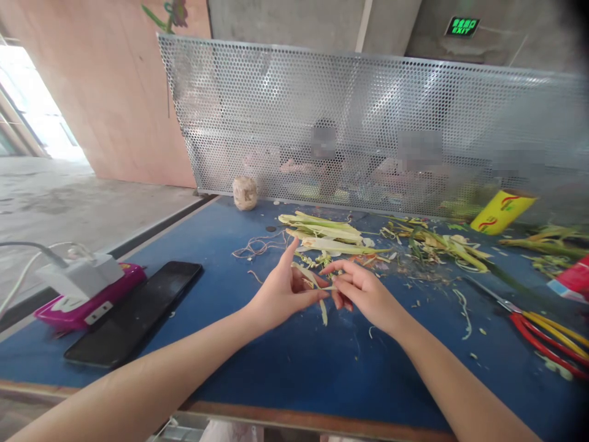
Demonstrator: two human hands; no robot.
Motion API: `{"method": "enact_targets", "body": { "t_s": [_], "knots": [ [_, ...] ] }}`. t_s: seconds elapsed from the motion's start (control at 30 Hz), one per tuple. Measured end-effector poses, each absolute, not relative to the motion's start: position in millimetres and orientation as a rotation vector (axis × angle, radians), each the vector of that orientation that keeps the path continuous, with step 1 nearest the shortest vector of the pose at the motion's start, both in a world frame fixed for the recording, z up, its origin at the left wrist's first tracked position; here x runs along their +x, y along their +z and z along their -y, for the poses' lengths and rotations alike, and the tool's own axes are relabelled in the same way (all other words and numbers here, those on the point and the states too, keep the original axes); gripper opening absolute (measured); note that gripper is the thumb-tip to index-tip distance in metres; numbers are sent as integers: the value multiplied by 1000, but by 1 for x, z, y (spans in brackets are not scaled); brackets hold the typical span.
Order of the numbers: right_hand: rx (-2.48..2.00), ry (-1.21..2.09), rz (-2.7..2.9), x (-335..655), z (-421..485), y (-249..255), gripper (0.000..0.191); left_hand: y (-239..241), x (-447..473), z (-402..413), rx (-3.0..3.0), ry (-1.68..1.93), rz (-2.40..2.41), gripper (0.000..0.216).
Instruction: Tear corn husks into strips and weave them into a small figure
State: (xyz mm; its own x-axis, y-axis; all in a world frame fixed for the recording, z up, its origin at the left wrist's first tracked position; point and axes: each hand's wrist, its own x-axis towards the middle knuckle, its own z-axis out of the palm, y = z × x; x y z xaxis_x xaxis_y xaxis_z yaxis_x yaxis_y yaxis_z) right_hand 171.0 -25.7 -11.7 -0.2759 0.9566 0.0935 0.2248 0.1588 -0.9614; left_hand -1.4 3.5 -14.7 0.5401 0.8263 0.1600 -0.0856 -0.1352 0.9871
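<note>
Above the middle of the blue table, my left hand (278,291) has its thumb and fingertips closed on a narrow pale-green leaf strip (324,312), whose end hangs below the fingers. My right hand (368,294) pinches the same strip from the other side, so the fingertips almost meet. The curled lower fingers of both hands are partly hidden. Just behind the hands lies a pile of long pale leaf pieces (326,230).
Scissors (510,307) with red handles lie at right, near leaf scraps (442,245) and a yellow tube (501,212). At left are a black phone (138,313) and a magenta power strip (96,301). A perforated metal screen (276,110) borders the far side, with people visible behind.
</note>
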Motion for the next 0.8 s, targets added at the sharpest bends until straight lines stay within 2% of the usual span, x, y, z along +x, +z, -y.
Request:
{"method": "enact_targets", "body": {
  "t_s": [0.23,0.53,0.67,0.8],
  "knots": [
    [-1122,1184,1629,170,28,-9,18,-20,-2,-6,1618,876,-709,90],
    [-1093,1134,1600,170,29,-10,20,-15,-4,-5,1566,833,-663,89],
    [-1087,1250,1620,172,27,-12,23,-11,-4,-5,1579,869,-758,93],
    [-865,1461,1451,172,22,-17,30,0,-3,-1,1532,1023,-726,92]
  ]
}}
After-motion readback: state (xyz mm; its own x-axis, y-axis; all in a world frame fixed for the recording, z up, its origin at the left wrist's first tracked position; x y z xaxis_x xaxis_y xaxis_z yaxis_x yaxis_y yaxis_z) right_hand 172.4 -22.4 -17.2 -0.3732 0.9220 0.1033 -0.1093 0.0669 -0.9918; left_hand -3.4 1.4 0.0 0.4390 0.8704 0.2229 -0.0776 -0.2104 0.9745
